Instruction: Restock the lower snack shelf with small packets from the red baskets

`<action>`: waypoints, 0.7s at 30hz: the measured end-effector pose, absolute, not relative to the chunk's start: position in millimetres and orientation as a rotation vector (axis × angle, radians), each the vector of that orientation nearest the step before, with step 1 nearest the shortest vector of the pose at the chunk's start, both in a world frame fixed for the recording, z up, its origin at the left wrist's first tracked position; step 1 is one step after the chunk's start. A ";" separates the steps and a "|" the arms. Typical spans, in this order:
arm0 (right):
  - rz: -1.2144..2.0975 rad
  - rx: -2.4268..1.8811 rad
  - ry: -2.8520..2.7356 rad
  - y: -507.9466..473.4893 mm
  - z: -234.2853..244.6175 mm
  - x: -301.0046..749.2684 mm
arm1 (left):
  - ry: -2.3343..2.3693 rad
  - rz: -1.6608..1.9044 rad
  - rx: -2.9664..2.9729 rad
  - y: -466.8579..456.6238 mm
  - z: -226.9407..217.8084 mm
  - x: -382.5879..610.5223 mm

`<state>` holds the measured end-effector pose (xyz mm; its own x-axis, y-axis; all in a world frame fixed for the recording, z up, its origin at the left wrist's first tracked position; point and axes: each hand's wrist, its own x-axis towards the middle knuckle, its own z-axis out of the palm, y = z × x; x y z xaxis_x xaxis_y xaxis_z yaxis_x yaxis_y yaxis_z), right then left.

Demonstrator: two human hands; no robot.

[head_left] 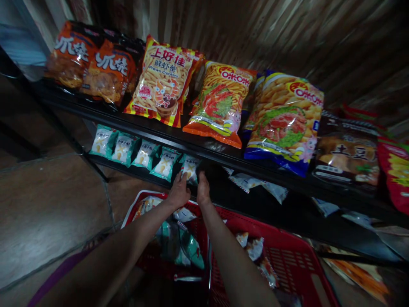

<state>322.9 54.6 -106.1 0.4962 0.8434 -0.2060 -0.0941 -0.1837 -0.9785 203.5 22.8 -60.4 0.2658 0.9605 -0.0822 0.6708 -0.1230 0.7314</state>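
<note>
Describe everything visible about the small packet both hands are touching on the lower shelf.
The packet is a small, glossy plastic pouch, teal-edged with a white panel showing pale snacks. It leans upright, last in a row of like packets on the lower shelf. The left hand and right hand touch its lower edge.

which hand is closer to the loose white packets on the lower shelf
Right. The right hand sits just left of the white packets; the left hand is further left, at the end teal pack.

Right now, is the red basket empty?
No, the red basket has several small snack packets lying inside it.
</note>
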 end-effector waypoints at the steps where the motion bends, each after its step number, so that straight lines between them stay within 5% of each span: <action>1: 0.960 -1.525 -0.700 53.9 -107.2 321.4 | 1.489 0.559 1.870 22.9 -61.7 204.2; 21: 0.866 -1.538 -0.769 44.6 -116.4 312.7 | 1.560 0.627 1.890 23.5 -65.2 199.1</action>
<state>312.7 44.6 -116.4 0.5125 0.8517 -0.1091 0.0083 -0.1320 -0.9912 199.1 23.5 -65.2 0.1969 0.9803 -0.0172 0.6955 -0.1273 0.7072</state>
